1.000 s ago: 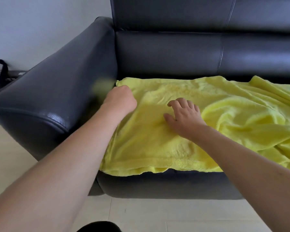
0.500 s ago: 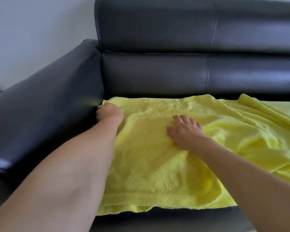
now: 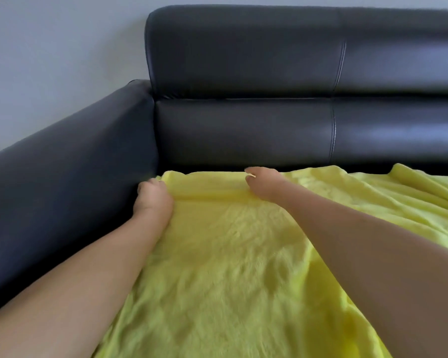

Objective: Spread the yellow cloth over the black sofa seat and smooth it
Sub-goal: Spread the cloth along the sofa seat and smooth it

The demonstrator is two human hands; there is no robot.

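The yellow cloth lies over the sofa seat, and its far edge is near the sofa back. It is flat in the middle and bunched in folds on the right. The left hand pinches the far corner of the cloth, next to the armrest. The right hand grips the far edge, fingers curled into it.

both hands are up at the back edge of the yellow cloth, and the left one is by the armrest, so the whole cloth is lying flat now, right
Not quite: the head view shows the yellow cloth still bunched in folds on its right side. The rest stands: the left hand by the armrest and the right hand are at its back edge.
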